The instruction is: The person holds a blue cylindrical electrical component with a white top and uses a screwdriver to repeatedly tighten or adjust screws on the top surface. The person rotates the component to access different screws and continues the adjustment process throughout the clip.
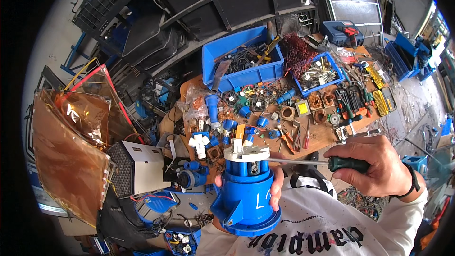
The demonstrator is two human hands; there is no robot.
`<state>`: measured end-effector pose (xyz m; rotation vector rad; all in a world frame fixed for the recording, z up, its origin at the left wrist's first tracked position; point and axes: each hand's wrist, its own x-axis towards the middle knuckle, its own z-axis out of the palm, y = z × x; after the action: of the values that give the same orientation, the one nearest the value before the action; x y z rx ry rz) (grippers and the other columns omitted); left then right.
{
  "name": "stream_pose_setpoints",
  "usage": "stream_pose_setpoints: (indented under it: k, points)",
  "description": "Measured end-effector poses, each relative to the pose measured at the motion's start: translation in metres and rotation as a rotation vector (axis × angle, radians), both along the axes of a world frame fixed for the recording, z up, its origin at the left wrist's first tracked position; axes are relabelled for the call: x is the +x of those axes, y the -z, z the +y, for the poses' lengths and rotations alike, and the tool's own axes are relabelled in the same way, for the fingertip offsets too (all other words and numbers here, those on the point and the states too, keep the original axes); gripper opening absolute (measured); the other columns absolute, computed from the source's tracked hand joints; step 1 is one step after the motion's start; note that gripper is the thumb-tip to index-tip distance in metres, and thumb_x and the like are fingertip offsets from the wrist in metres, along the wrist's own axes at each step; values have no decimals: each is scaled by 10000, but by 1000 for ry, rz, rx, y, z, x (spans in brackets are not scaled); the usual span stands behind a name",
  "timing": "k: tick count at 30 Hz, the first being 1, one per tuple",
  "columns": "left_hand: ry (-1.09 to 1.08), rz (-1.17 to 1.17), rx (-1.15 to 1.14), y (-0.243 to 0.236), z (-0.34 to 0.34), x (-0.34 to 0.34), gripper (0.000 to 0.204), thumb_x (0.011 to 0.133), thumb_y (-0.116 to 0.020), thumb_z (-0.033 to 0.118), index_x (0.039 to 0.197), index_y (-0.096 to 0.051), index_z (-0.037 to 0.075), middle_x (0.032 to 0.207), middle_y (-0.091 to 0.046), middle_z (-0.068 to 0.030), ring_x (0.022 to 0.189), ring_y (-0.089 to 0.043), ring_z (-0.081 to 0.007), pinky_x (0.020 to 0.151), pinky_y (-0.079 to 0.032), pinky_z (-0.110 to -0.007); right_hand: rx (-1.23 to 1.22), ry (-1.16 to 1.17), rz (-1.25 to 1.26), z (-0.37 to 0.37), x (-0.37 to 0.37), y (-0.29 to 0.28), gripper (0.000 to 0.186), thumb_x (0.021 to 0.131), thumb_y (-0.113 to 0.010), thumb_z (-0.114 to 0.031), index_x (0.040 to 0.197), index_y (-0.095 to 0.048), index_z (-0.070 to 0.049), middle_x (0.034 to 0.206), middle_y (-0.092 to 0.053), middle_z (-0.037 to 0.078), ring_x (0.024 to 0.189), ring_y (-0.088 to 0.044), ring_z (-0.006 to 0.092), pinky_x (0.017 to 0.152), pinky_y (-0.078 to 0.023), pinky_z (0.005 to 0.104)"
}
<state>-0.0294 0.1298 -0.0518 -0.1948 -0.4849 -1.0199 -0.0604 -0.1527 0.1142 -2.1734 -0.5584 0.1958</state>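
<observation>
A blue industrial socket [241, 204], with a flange and a pale marking, is held up in front of my chest. My left hand [276, 187] is wrapped round its far side, mostly hidden, with fingers showing at its right edge. A white round insert [245, 153] sits on blue posts at the socket's top end. My right hand [377, 166] is closed on the dark green handle of a screwdriver [348, 164]. The screwdriver's shaft points left, and its tip reaches the side of the insert; whether it sits in a screw I cannot tell.
Beyond the socket stands a wooden table [327, 135] crowded with blue connectors, pliers and screwdrivers. A blue crate [244, 83] of tools and a smaller blue tray [322, 85] of metal pieces stand at its back. Copper-coloured sheets [71, 147] lean at the left.
</observation>
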Motion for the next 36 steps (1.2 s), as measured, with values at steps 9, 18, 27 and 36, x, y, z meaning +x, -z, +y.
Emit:
stream_pose_setpoints:
  k: [9,18,27,36]
  points:
    - [-60,-6,91,-5,8,6,1257,651,-912,471,1540,-202,-61,1196,-543,-299,1111,-631,-512,947,-549,-591,-64,0,-61,16,-11,11,373,877,-770,-142,1210,-674,-4,879,-709,158,711,-707,337,611,-558,399]
    - [-170,62,197,-7,9,-1,1238,675,-891,467,1541,-183,-64,1169,-573,-306,1055,-659,-490,924,-566,-574,143,35,358,14,-5,23,322,956,-717,-209,1167,-680,32,862,-711,175,759,-711,285,679,-544,384]
    - [-188,24,91,-5,3,4,1221,691,-898,462,1572,-195,-9,1225,-532,-277,1154,-603,-467,996,-497,-646,-1,24,-62,15,-8,32,351,925,-744,-167,1238,-671,-25,832,-699,109,654,-666,256,619,-520,326]
    - [-206,60,22,-2,-15,-6,1311,606,-905,606,1574,-241,21,1227,-537,-229,1072,-563,-347,907,-498,-493,-120,-3,-175,6,-11,17,364,867,-778,-124,1204,-685,-26,876,-710,154,696,-702,326,607,-532,388]
